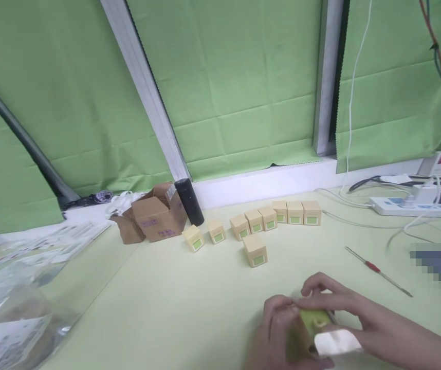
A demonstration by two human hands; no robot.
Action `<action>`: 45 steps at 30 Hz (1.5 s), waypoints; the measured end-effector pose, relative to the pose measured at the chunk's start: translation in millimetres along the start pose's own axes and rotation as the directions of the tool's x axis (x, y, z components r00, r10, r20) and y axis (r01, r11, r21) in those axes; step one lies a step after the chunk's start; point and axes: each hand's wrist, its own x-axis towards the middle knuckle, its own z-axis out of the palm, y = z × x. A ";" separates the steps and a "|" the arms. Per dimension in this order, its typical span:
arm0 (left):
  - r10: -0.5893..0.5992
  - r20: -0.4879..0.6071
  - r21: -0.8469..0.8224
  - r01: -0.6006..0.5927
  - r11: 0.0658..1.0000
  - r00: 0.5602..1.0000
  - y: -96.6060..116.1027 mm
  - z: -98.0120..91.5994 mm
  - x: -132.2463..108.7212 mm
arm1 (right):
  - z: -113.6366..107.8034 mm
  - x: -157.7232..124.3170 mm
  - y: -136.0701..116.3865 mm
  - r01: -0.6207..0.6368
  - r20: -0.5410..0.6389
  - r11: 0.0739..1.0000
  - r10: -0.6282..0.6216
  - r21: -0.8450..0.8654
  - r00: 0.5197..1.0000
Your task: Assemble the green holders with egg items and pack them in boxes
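Near the front edge of the view, my left hand and my right hand are both closed around a small olive-green thing with a pale ring-shaped bump on it. Fingers cover most of it, so its kind does not show. A blank white piece like a tag or sticker lies at my right thumb, in front of the green thing. Farther off, a small tan box with a green label stands by itself. Behind it, several matching boxes form an uneven row.
A black bottle leans beside an opened cardboard box. Clear plastic bags and printed sheets cover the left side. On the right are a thin rod with a red middle and a white power strip with cables.
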 end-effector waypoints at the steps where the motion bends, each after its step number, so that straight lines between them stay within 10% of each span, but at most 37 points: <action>1: 0.004 0.024 0.023 -0.004 1.000 1.000 3.9 -5.0 1.6 | 0.7 0.5 -1.5 -0.007 0.011 1.000 0.007 -0.013 1.000; 9: -0.177 0.104 0.106 0.166 0.980 0.979 15.2 -12.0 5.8 | -6.9 -5.3 14.1 0.070 -0.117 0.997 -0.071 -0.014 0.991; 18: -0.521 -0.018 -0.315 0.490 0.813 0.853 30.5 -11.5 5.9 | 20.2 4.5 17.5 -0.050 -0.246 0.998 0.058 0.040 0.967; 24: -0.538 -0.046 -0.418 0.473 0.776 0.842 30.0 -3.9 6.0 | 24.5 17.8 13.2 -0.136 -0.088 0.929 0.176 0.343 0.980; 32: -0.562 0.072 -0.329 0.552 0.766 0.824 34.3 -12.1 11.0 | 34.3 15.9 14.6 -0.273 -0.194 0.836 0.403 0.475 0.895; 45: -0.590 0.142 -0.312 0.601 0.736 0.795 43.9 -18.2 17.7 | 25.7 16.8 10.7 -0.064 -0.212 0.958 0.127 0.279 0.969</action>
